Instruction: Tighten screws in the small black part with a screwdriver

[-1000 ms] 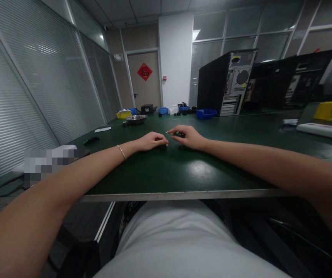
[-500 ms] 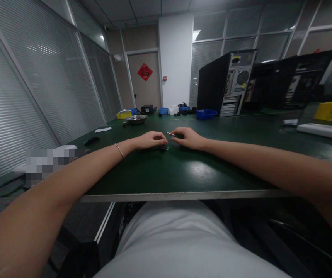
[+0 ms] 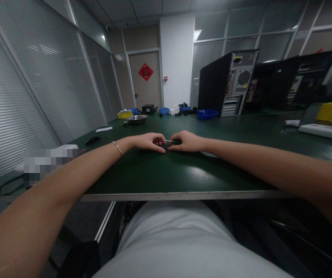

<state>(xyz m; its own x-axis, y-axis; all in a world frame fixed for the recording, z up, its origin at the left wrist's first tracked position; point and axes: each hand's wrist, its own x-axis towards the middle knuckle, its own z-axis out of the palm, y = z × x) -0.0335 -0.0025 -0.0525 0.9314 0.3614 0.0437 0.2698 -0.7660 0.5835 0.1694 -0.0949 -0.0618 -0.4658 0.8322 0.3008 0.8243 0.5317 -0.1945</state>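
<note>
Over the green table [image 3: 154, 173], my left hand [image 3: 152, 142] is closed around a small dark part [image 3: 163, 146], mostly covered by the fingers. Close beside it on the right, my right hand [image 3: 186, 141] grips a screwdriver-like tool [image 3: 168, 141]. Its thin metal shaft points left at the fingers of my left hand. The dark handle is partly hidden in my right palm. A narrow gap separates the two hands. What the tool's tip touches is too small to tell.
Behind the hands are a metal bowl [image 3: 137, 119], a blue bin [image 3: 207, 114], a yellow bin [image 3: 124, 114] and a black computer tower [image 3: 226, 85]. A dark object [image 3: 92, 140] and a white paper [image 3: 104, 129] lie left. The table's front edge [image 3: 166, 196] is near my body.
The tool's shaft has swung to nearly level and now reaches my left fingers. My left thumb has moved lower around the dark part, and the hands are closer together.
</note>
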